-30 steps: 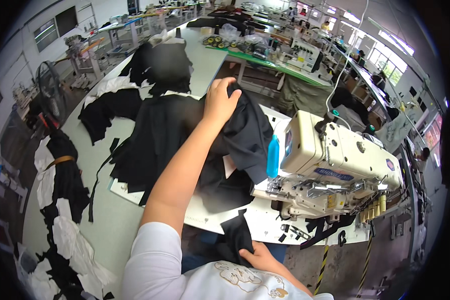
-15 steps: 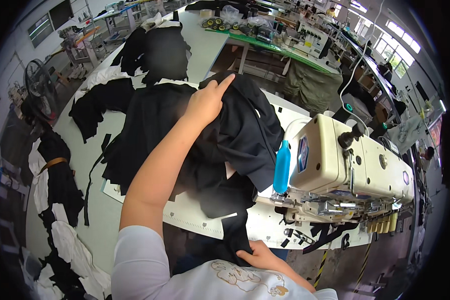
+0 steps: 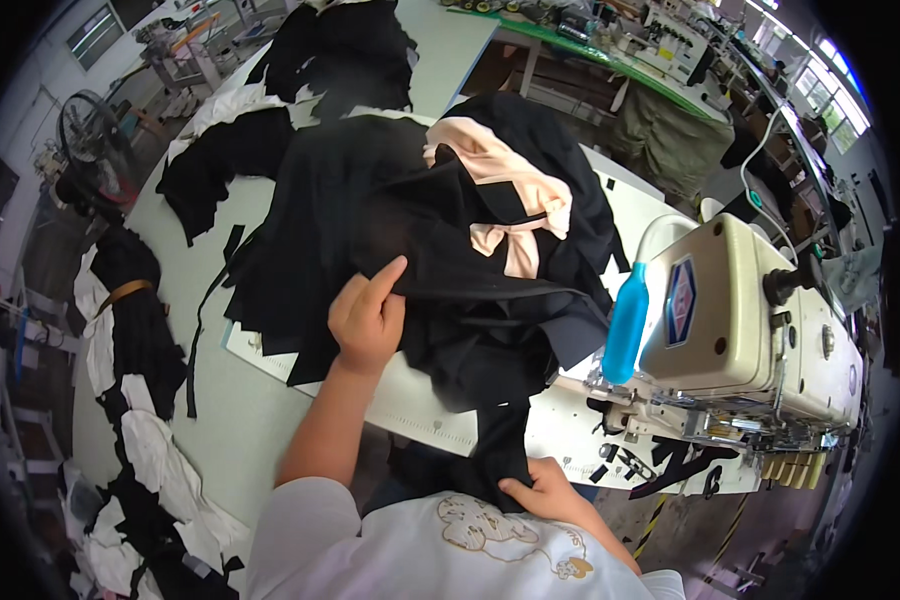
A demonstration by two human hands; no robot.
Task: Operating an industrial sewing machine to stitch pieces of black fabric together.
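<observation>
A large heap of black cloth (image 3: 320, 220) lies across the sewing table. My left hand (image 3: 368, 315) is over its near part, fingers curled and index finger stretched forward, closed on a fold of it. Beyond that fold a pale peach lining (image 3: 515, 175) shows, with a dark strip across it. Low down by my body, my right hand (image 3: 548, 490) pinches a black end of cloth (image 3: 502, 450) that hangs over the table's front edge. To the right stands a cream sewing machine (image 3: 720, 310) with a bright blue tube-shaped part (image 3: 626, 325); some of the cloth reaches beside it.
More black pieces (image 3: 340, 50) and white cloth (image 3: 165, 465) lie on the table at the far side and left. Black scraps (image 3: 670, 465) and a small metal part (image 3: 625, 460) sit below the machine. A fan (image 3: 95, 140) stands at far left, a green-edged bench (image 3: 570, 55) at the back.
My left hand has come back toward me from the far edge of the heap, folding the black cloth over and baring the peach lining. My right hand keeps its hold. The view has shifted.
</observation>
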